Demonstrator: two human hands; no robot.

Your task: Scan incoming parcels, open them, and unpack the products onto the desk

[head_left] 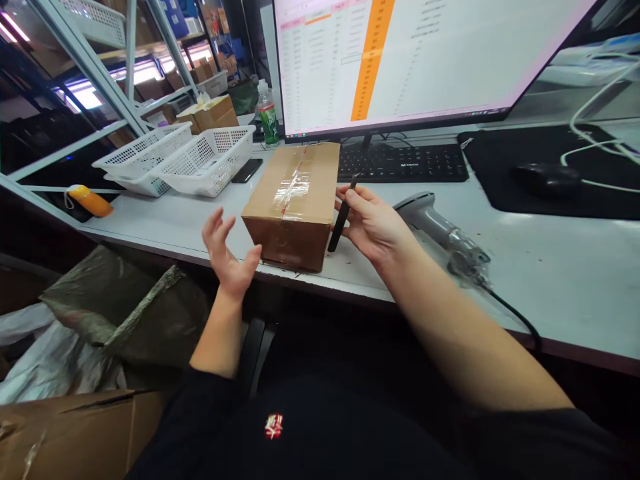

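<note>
A brown cardboard box (267, 190), its top seam sealed with clear tape, sits near the front edge of the white desk. My right hand (373, 220) is closed on a slim black utility knife (341, 223), with its pointed metal tip upward, beside the box's right side. Just left of the box, my left hand (227, 257) hangs with fingers spread and nothing in it. Its thumb is close to the box's front left corner; whether it touches I cannot tell.
White plastic baskets (210, 160) and a phone (247, 171) lie left of the box. Behind stand a bottle (267, 113), a monitor (320, 73) and a keyboard (410, 163). A grey barcode scanner (440, 227) and a mouse (545, 180) are at right.
</note>
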